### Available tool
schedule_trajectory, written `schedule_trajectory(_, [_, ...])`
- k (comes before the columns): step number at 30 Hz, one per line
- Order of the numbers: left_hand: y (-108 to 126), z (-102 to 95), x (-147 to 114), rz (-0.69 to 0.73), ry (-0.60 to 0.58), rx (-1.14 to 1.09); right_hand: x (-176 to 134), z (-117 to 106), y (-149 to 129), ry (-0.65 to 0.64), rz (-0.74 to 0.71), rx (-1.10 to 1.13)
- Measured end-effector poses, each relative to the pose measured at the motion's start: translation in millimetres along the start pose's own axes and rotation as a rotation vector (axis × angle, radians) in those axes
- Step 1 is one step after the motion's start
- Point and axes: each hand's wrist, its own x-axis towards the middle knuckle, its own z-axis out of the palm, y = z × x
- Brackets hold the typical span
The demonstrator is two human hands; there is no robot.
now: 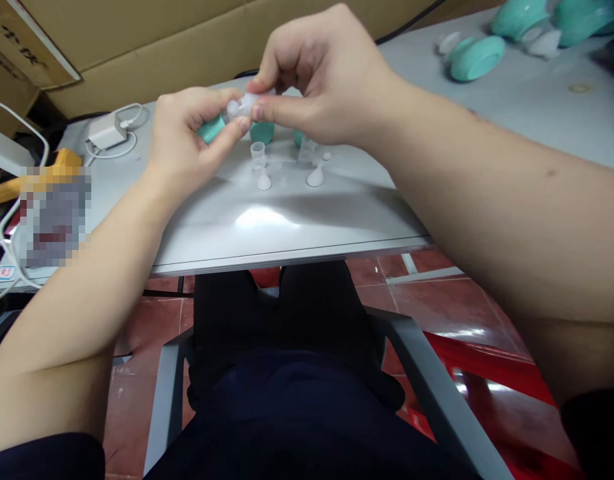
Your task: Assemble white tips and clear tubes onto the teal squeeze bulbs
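Observation:
My left hand (187, 130) is wrapped round a small teal bottle (211, 129), most of it hidden by the palm. Over the bottle's top end, the thumb and fingers of my right hand (317, 80) pinch a whitish translucent plastic fitting (245, 105). The two hands nearly touch, just above the tabletop. Below them stand a clear little cup (258, 155) and a white cone-shaped piece (264, 179). A second white cone-shaped piece (315, 175) lies to the right, near another clear cup (307, 151). Behind these, a teal piece (262, 132) is partly covered by my hands.
Several teal bottles with white parts, one a rounded teal bottle (477, 59), lie at the table's back right. A white charger (107, 131) with a cable and a yellow object (61, 167) sit at the left. A cardboard wall (177, 47) rises behind the grey table (337, 220).

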Motion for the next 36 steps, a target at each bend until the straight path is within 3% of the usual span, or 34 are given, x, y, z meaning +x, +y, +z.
schedule_trajectory(7, [-15.7,-6.3,9.5,-0.116,-0.068,-0.126,4.0,0.2,-8.8,-0.006,-0.038,-0.201])
schedule_trajectory(9, [-23.5,-12.1,9.2,-0.165,-0.141,-0.175,3.8,0.2,-5.0,0.003,-0.046,-0.209])
schedule_trajectory(12, [-49.1,-18.5,4.4,-0.270,-0.209,-0.238,2.4,-1.5,0.6,0.011,-0.034,-0.236])
schedule_trajectory(14, [-70.2,-20.8,0.5,-0.296,-0.113,-0.165,1.7,-3.5,-0.9,0.007,-0.017,-0.274])
schedule_trajectory(18, [-94.0,-21.9,-3.5,-0.385,-0.238,-0.076,0.4,-6.4,-16.3,-0.055,0.021,-0.401])
schedule_trajectory(25, [-81.8,-14.1,-5.4,-0.442,-0.246,0.014,1.5,-4.3,-34.8,-0.238,0.029,-0.625])
schedule_trajectory(31, [-66.1,-13.9,-1.1,-0.536,-0.208,0.053,4.6,-12.2,-33.2,-0.430,-0.084,-0.815])
schedule_trajectory(33, [-56.9,-16.5,1.2,-0.511,-0.199,0.049,-3.0,-15.9,-26.4,-0.431,-0.137,-0.849])
schedule_trajectory(36, [-51.6,-26.8,1.7,-0.447,-0.256,0.067,-18.8,-21.5,-18.5,-0.333,-0.135,-0.699])
